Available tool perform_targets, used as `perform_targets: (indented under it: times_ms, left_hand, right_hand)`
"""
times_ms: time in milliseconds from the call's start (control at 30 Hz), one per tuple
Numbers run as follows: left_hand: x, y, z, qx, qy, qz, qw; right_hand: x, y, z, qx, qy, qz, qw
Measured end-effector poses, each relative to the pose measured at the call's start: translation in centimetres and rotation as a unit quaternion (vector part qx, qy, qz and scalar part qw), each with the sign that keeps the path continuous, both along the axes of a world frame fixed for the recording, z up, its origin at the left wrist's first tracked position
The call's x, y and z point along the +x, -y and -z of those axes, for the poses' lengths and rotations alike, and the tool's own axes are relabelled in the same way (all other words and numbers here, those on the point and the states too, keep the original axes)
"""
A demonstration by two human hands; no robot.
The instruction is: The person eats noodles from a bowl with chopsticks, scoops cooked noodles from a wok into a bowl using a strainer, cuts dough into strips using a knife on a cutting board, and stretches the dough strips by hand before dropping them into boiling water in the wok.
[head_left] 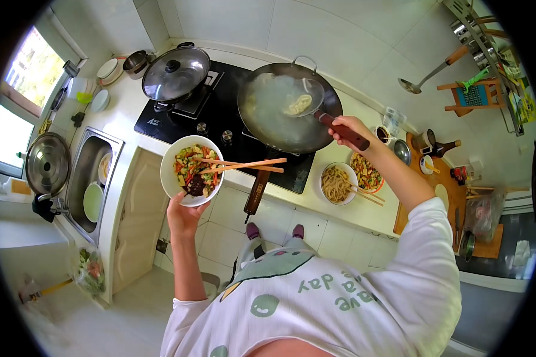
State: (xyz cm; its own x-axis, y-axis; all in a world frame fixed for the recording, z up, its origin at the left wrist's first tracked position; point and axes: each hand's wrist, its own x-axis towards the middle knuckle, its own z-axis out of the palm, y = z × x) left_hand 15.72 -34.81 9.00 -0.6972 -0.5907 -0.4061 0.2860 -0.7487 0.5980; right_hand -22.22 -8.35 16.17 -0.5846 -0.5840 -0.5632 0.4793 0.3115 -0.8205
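Note:
My left hand [184, 216] grips a white bowl [168, 174] from below its near rim, out in front of the stove. Chopped vegetables [187, 156] and a dark red sauce [195, 187] fill it, and a pair of wooden chopsticks [253, 165] lies across, sticking out to the right. With my right hand [352, 132] I hold a strainer by its brown handle [337, 127]. Its mesh basket carries pale noodles [298, 105] over the steaming wok [257, 128]. Steam blurs the wok's contents, so I cannot tell whether the basket touches the liquid.
A lidded pan [175, 72] sits on the left burner. The wok's long handle [256, 193] juts past the counter edge. Right of the stove stand a bowl of noodles [336, 184] with chopsticks and a dish of vegetables [366, 172]. A sink [80, 202] lies left; a ladle [429, 77] hangs right.

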Motion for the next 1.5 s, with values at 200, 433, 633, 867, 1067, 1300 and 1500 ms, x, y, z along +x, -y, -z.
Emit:
perform_targets:
  times_ms: [200,433,633,867,1067,1300,1500]
  left_hand:
    - [-0.3,0.3,0.0,-0.005,0.009,-0.011,1.0]
    - [-1.1,1.1,0.2,0.003,-0.002,0.005,1.0]
    - [-2.7,2.2,-0.2,0.0,-0.006,0.052,0.999]
    - [-3.6,2.0,0.0,0.005,-0.022,0.088,0.996]
    - [-2.8,1.5,0.2,0.015,-0.022,0.084,0.996]
    - [-2.4,1.2,0.6,-0.003,-0.006,0.083,0.997]
    - [-3.6,2.1,0.7,-0.018,0.007,0.105,0.994]
  right_hand:
    - [-1.4,1.8,3.5,-0.038,-0.04,-0.038,0.998]
    - [0.5,1.1,4.9,-0.147,0.098,0.003,0.984]
    - [3.1,-0.7,3.0,-0.225,0.151,0.001,0.963]
    - [3.7,-3.4,-0.5,-0.124,0.101,0.046,0.986]
    - [3.9,0.4,1.9,-0.027,-0.1,0.035,0.994]
    - [2.3,1.7,5.5,-0.107,-0.034,0.041,0.993]
    - [3.5,-0.8,3.2,-0.216,0.115,0.054,0.968]
